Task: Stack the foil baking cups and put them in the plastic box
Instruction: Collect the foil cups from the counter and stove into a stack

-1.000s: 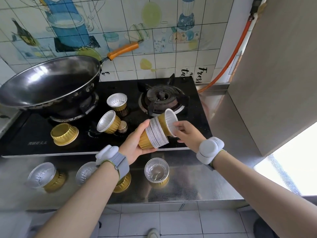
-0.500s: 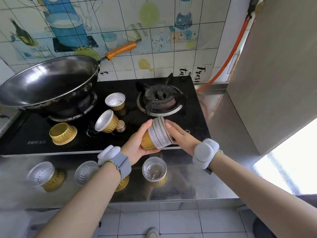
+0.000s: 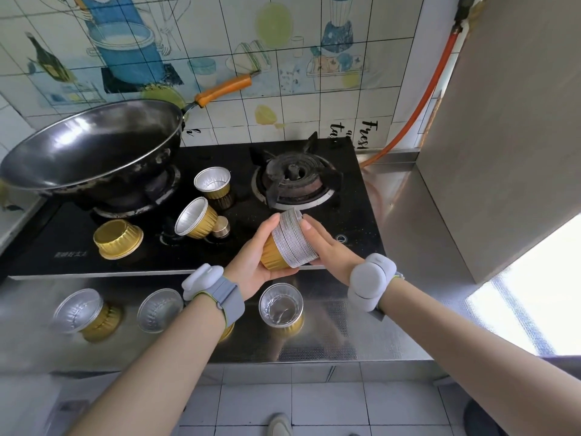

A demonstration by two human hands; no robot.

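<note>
A stack of gold foil baking cups (image 3: 287, 245) lies on its side between my hands, above the stove's front edge. My left hand (image 3: 251, 259) cups its gold base from below. My right hand (image 3: 327, 247) presses flat against its open silver-rimmed end. Loose cups sit on the stove: one upright (image 3: 212, 182), one tipped over (image 3: 195, 221), one upside down (image 3: 118, 239). On the steel counter stand more cups at the left (image 3: 81, 313), the middle (image 3: 158, 309) and below my hands (image 3: 281, 306). No plastic box is in view.
A large wok (image 3: 91, 152) with an orange handle sits on the left burner. The right burner (image 3: 294, 180) is bare. A steel panel (image 3: 503, 136) rises at the right, with an orange gas hose (image 3: 421, 102) beside it. The counter edge drops to a tiled floor.
My right hand has pushed a cup fully into the stack and now lies flat against its open end. Both hands and the stack shifted slightly left.
</note>
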